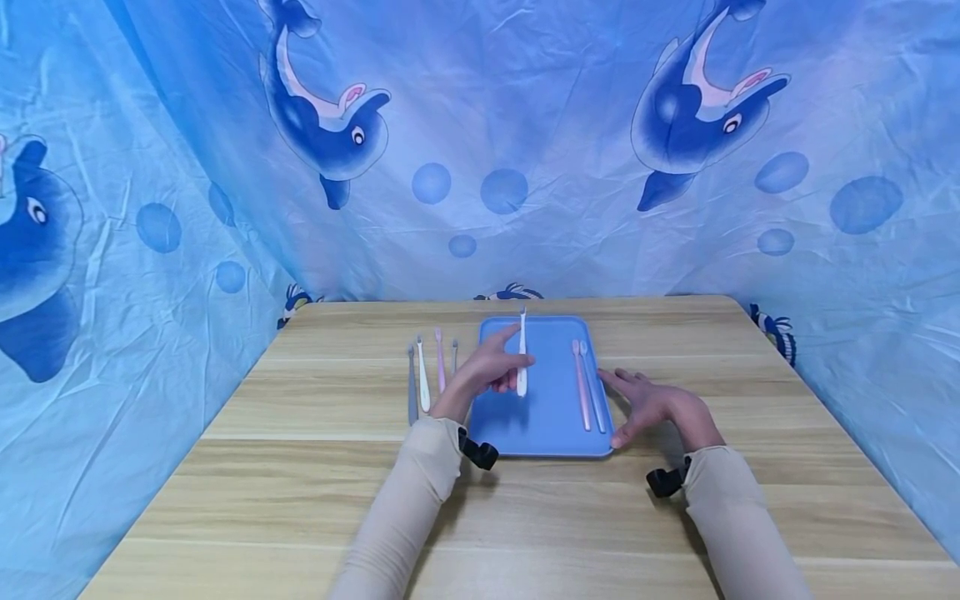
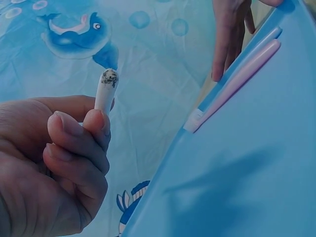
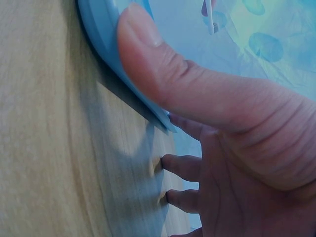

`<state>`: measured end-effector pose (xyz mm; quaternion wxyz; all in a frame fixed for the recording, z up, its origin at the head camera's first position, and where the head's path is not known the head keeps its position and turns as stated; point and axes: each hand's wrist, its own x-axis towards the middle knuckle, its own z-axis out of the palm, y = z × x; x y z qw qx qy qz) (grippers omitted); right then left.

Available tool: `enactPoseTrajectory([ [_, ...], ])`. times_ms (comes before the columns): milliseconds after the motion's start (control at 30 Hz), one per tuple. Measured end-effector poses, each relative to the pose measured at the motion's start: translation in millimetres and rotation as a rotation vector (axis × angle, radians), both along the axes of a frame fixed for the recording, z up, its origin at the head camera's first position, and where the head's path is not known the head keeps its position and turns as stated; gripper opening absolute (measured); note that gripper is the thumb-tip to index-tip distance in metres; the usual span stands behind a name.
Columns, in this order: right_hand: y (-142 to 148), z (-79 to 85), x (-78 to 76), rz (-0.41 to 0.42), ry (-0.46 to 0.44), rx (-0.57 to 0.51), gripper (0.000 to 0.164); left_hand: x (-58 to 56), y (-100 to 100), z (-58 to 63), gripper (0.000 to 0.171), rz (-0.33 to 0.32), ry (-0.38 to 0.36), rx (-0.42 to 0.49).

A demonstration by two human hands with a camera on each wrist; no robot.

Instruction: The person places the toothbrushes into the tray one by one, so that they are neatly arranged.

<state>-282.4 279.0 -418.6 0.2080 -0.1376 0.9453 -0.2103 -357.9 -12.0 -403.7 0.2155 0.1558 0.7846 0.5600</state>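
Observation:
Over the blue tray (image 1: 551, 417), my left hand (image 1: 491, 364) grips a white toothbrush (image 1: 522, 333) between thumb and fingers. Its bristle head points away from me, and the left wrist view shows its handle end (image 2: 104, 94) rising from the fingertips. My right hand (image 1: 656, 406) is spread along the tray's right side. In the right wrist view its thumb lies at the tray's rim (image 3: 98, 29) and other fingertips rest on the table. Inside the tray, near its right edge, a pink toothbrush (image 1: 581, 387) and a pale blue toothbrush (image 1: 593, 387) lie side by side.
Left of the tray on the wooden table (image 1: 300, 500) lie a grey toothbrush (image 1: 412, 387), another white toothbrush (image 1: 423, 379), another pink toothbrush (image 1: 439, 354) and another grey toothbrush (image 1: 454, 350), partly hidden by my left hand. A blue dolphin-print curtain (image 1: 562, 125) hangs behind the table.

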Motion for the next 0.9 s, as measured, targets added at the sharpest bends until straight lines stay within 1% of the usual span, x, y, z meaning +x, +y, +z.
enactPoseTrajectory([
  [267, 1.2, -0.7, 0.3, 0.0, 0.0, -0.011, 0.13, 2.1, 10.3, -3.0, 0.081, 0.002, 0.007, 0.007],
  [433, 1.5, -1.9, 0.1, 0.002, 0.001, -0.011, 0.13, 3.3, 16.0, -6.8, 0.08, 0.009, 0.025, 0.002],
  [633, 1.4, -2.3, -0.2, 0.004, 0.003, -0.015, 0.131, 4.4, 23.3, -11.2, 0.082, 0.013, 0.023, -0.013],
  [900, 1.1, -2.4, -0.6, 0.002, 0.003, -0.015, 0.132, 9.5, 36.2, -17.5, 0.082, 0.013, 0.016, -0.027],
])
